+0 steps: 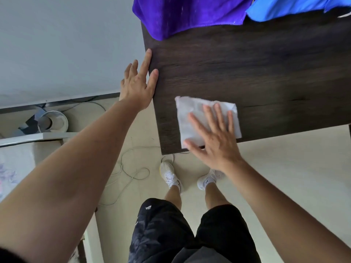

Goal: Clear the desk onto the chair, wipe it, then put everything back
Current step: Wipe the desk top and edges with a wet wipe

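Right hand [214,137] spread flat, pressing a white wipe [199,118] near the desk's [247,69] front left corner, left hand [138,84] open on its side edge, purple cloth [182,14] and blue cloth [288,8] draped at the back, cables [131,171] on the floor by the shoes [171,175]

Left hand [138,84]: fingers straight and spread, laid against the desk's [247,63] left edge, thumb on the top.
Left arm: bare, stretched forward along the desk's left side.
Right hand [214,137]: palm down, fingers splayed, pressing a white wipe [191,118] near the desk's near-left corner.
Right arm: bare, extended, wrist just off the desk's near edge.
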A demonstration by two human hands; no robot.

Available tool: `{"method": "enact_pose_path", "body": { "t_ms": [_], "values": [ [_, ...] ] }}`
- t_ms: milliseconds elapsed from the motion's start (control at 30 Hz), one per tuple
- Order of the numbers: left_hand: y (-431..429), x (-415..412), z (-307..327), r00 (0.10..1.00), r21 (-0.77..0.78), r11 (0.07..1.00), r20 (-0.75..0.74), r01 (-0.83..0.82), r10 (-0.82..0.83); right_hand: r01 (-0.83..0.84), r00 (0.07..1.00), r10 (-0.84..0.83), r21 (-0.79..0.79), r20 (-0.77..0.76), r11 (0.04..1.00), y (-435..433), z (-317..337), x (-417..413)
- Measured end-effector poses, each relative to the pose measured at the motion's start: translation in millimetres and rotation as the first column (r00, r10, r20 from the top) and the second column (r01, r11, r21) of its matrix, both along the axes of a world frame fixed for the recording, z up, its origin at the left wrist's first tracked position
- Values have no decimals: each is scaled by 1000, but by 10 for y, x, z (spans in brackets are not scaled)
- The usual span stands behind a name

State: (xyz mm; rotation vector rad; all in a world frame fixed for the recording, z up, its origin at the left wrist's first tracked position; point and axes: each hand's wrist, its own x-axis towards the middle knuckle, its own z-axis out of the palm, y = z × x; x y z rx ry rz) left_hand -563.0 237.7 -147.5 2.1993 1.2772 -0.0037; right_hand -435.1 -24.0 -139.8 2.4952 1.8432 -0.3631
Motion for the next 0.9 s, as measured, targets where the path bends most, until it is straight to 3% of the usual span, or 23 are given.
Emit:
{"method": "enact_pose_path", "body": {
  "t_ms": [133, 200, 433, 500, 633, 900],
  "values": [
    [2, 13, -7, 1000, 36, 999, -20, 1, 0, 224, 975, -224, 5, -4, 975, 318, 48, 67],
    [-5, 29, -10, 1000, 55, 998, -25, -6, 8, 241, 970, -241, 31, -23, 970, 427, 55, -100],
    [-79, 77, 72, 983, 196, 981, -178, -9, 45, -43, 997, 51, 134, -55, 990, 244, -25, -390],
    [-121, 89, 115, 973, 250, 968, -216, -19, 75, -54, 997, 61, 150, -48, 987, 73, -47, -136],
    [-364, 305, 185, 964, 335, 941, -230, -51, 134, 125, 992, -124, 113, -10, 986, -372, -79, 746],
    [-1549, 1512, 173, 980, 294, 941, -150, 170, -130, 362, 926, -368, 85, 84, 928, -1054, -86, 2346]
  ]
}}
